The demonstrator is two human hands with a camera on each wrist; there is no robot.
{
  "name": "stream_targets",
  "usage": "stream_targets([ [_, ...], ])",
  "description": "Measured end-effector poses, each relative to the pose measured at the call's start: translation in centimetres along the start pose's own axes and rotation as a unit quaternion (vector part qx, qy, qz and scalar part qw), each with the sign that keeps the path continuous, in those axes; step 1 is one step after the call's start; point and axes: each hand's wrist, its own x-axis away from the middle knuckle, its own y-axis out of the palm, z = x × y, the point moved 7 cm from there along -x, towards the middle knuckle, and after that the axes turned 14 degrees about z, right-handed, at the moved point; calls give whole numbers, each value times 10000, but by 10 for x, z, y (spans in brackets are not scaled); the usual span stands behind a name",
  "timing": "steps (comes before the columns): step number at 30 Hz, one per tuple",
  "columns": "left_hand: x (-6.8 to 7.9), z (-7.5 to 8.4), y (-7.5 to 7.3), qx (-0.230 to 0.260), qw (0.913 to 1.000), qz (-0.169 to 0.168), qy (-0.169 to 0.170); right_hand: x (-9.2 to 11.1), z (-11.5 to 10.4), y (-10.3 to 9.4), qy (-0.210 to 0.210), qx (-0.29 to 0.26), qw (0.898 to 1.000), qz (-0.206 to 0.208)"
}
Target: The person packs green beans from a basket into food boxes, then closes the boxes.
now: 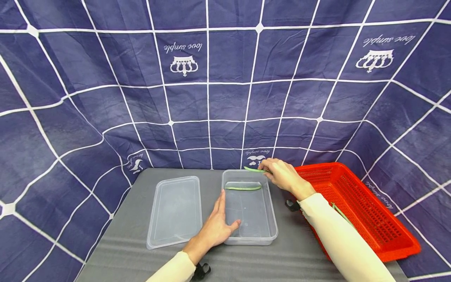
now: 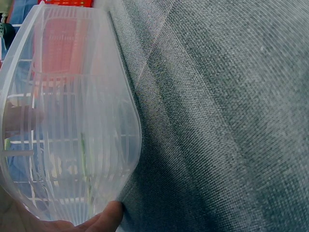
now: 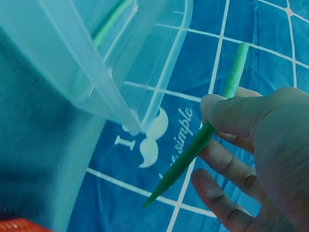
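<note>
My right hand [image 1: 283, 174] pinches a green bean [image 3: 179, 166] between thumb and fingers, above the far right corner of a clear plastic container [image 1: 251, 219]. Another green bean [image 1: 244, 188] lies crosswise inside that container near its far end. Along the container's left side rests my left hand [image 1: 219, 225], its fingers straight against the wall and its thumb spread over the near part. The left wrist view shows fingertips [image 2: 112, 215] touching the outside of the container.
To the left, a translucent flat lid [image 1: 175, 211] lies on the grey table [image 1: 123, 239]. A red perforated basket [image 1: 398, 250] stands at the right, with green beans [image 1: 341, 213] in it, partly hidden by the right sleeve. Blue gridded cloth [image 1: 225, 102] hangs behind and at both sides.
</note>
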Motion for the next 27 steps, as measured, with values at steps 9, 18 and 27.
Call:
stream_targets([
  [9,0,-2,1,-14,10000,-53,-56,-11,-16,18,31,-51,9996,-258],
  [18,1,-3,0,16,9998,-81,-173,-22,-26,35,-17,-85,9994,-338],
  [27,2,-2,-1,-73,9998,-83,-194,-31,-35,45,-92,-129,9994,-303],
])
